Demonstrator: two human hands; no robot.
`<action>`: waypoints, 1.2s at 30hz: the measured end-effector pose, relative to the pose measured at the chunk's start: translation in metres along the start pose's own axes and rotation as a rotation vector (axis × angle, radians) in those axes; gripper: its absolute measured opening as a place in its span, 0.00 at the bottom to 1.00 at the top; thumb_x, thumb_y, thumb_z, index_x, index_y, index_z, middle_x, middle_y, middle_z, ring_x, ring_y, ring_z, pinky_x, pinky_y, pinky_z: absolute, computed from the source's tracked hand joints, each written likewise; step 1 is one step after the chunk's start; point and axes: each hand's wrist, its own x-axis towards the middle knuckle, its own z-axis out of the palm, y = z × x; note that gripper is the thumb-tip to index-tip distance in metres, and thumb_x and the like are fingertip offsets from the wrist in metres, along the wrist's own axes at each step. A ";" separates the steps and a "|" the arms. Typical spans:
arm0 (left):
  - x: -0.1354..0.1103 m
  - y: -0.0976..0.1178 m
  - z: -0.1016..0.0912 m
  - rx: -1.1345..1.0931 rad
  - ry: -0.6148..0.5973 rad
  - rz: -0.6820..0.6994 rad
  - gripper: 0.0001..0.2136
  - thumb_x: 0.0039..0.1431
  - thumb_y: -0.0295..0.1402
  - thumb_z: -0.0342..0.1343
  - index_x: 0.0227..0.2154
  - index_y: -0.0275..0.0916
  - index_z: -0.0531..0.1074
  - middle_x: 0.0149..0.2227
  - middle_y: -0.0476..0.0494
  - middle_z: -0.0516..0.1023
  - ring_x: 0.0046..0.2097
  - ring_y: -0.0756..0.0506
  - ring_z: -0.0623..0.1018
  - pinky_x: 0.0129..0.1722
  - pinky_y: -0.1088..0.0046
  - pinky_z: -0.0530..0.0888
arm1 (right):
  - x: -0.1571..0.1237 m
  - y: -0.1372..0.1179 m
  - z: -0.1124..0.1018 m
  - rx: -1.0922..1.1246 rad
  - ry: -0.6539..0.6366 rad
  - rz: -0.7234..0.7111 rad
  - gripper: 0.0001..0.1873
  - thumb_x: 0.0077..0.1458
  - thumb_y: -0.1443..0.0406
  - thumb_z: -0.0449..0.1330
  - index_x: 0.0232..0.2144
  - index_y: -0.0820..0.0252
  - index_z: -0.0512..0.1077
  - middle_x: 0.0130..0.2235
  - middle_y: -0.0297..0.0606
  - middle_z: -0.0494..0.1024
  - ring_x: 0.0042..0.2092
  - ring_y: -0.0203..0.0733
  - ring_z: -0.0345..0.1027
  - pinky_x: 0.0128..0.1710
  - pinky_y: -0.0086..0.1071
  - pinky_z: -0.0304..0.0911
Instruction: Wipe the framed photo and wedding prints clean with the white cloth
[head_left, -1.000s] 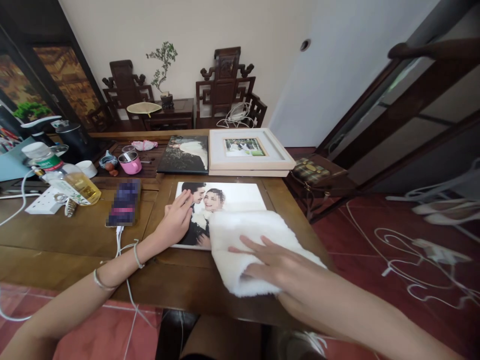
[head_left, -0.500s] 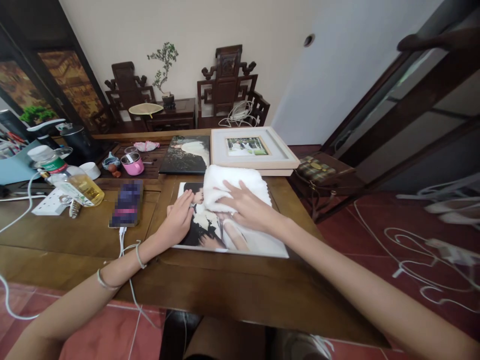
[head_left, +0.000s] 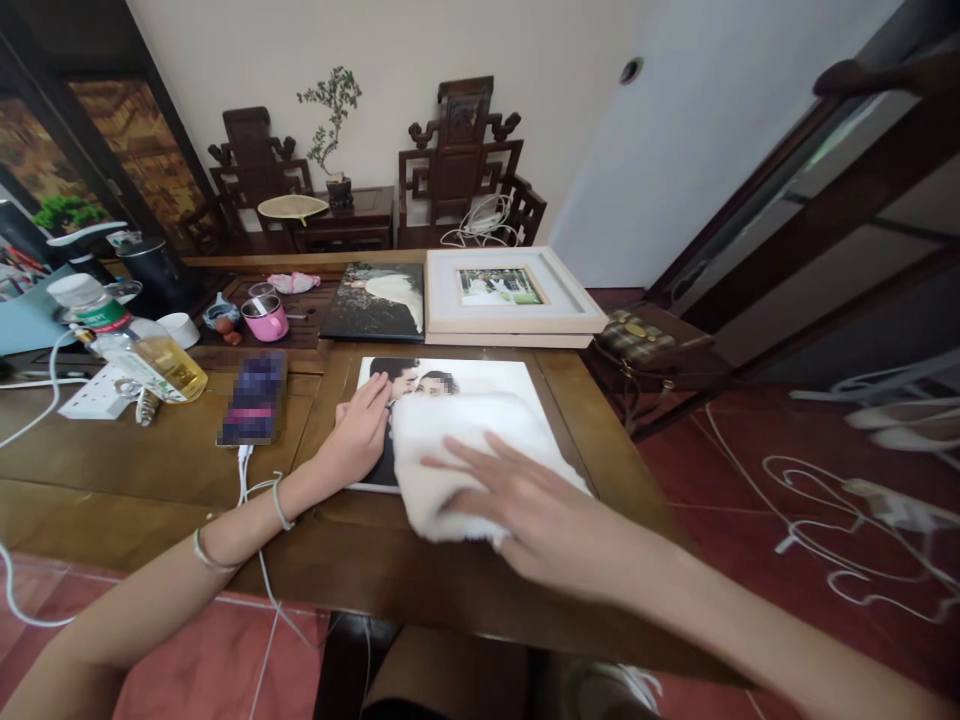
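A photo print panel (head_left: 491, 375) showing a couple lies flat on the wooden table in front of me. My left hand (head_left: 361, 425) rests on its left edge, fingers stretched out flat over the print. On the panel's lower right part, a folded white towel (head_left: 429, 430) covers much of the picture and hangs past the near edge. My right hand (head_left: 499, 490) presses on the towel with its fingers spread, and the towel bunches around the thumb side, which is partly hidden.
Behind the panel lie a dark photo panel (head_left: 379, 300) and a light wooden picture frame (head_left: 517, 325). To the left are a phone (head_left: 253, 400) with a cable, a bottle (head_left: 146, 350), a power strip (head_left: 97, 392) and a pink cup (head_left: 266, 318). A bag (head_left: 637, 340) is beyond the right edge.
My right hand has drawn the towel down toward me, from the panel's upper middle to its near edge, uncovering the upper picture. The left hand has stayed in place.
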 end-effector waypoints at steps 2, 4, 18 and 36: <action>0.000 0.000 0.000 0.007 -0.001 -0.003 0.21 0.66 0.28 0.36 0.60 0.34 0.57 0.65 0.34 0.56 0.66 0.40 0.56 0.59 0.55 0.61 | 0.020 0.023 -0.004 -0.041 0.076 0.047 0.34 0.40 0.80 0.50 0.50 0.57 0.70 0.62 0.44 0.63 0.66 0.53 0.45 0.62 0.58 0.41; 0.000 0.001 -0.001 0.008 -0.004 -0.006 0.21 0.66 0.28 0.36 0.60 0.33 0.57 0.65 0.34 0.56 0.66 0.40 0.56 0.59 0.55 0.61 | 0.043 0.047 -0.007 -0.085 0.134 0.080 0.31 0.44 0.77 0.52 0.52 0.59 0.69 0.61 0.48 0.64 0.65 0.57 0.46 0.61 0.60 0.43; -0.001 0.000 0.001 -0.004 0.024 -0.004 0.21 0.66 0.27 0.36 0.60 0.33 0.57 0.65 0.33 0.56 0.65 0.40 0.57 0.56 0.55 0.64 | 0.015 0.008 -0.013 0.039 -0.030 0.050 0.32 0.42 0.80 0.48 0.49 0.57 0.71 0.63 0.43 0.62 0.67 0.55 0.38 0.62 0.60 0.40; 0.001 0.001 -0.005 -0.242 0.126 0.005 0.20 0.65 0.31 0.40 0.58 0.36 0.63 0.62 0.37 0.62 0.64 0.42 0.61 0.62 0.56 0.59 | 0.056 0.028 0.002 -0.142 0.082 0.143 0.30 0.44 0.78 0.51 0.51 0.64 0.70 0.65 0.47 0.55 0.66 0.64 0.35 0.60 0.66 0.38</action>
